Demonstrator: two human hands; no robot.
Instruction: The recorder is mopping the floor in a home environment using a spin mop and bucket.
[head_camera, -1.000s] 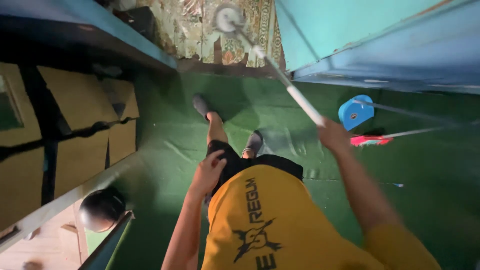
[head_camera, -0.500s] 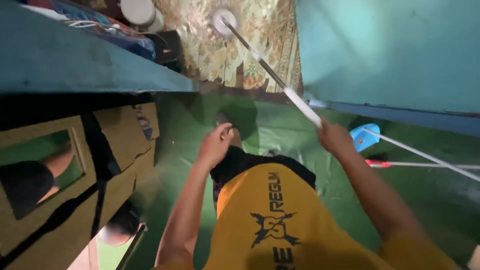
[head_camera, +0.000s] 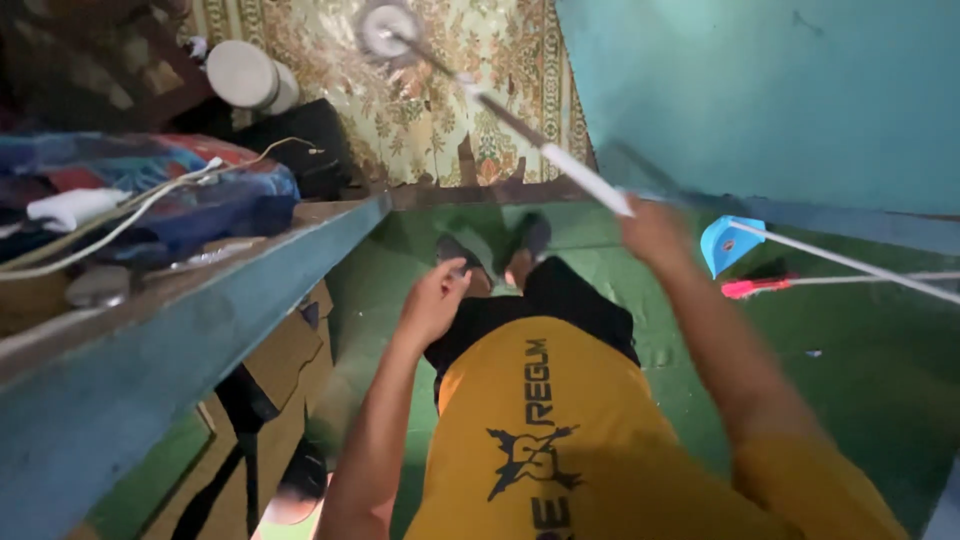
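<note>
A: While the right hand (head_camera: 655, 228) stays clamped on a long white pole (head_camera: 560, 158), where does that pole lead?

B: It slants up and away to a round grey head (head_camera: 385, 27) resting on the patterned carpet (head_camera: 520, 80) beyond the green floor (head_camera: 860, 380). The left hand (head_camera: 432, 305) hangs loosely curled over the thigh, holding nothing.

A: What lies around?

B: A blue dustpan (head_camera: 728, 243) and a red brush (head_camera: 752, 288) lie on the floor, near the turquoise wall (head_camera: 800, 100). At left a blue shelf edge (head_camera: 180, 330) juts in close, piled with cloth and a white cable (head_camera: 130, 205).

A: What has changed?

B: Half a second ago that shelf sat higher and farther off; its clutter now fills the upper left, and the pole's head has moved nearer the top edge.
</note>
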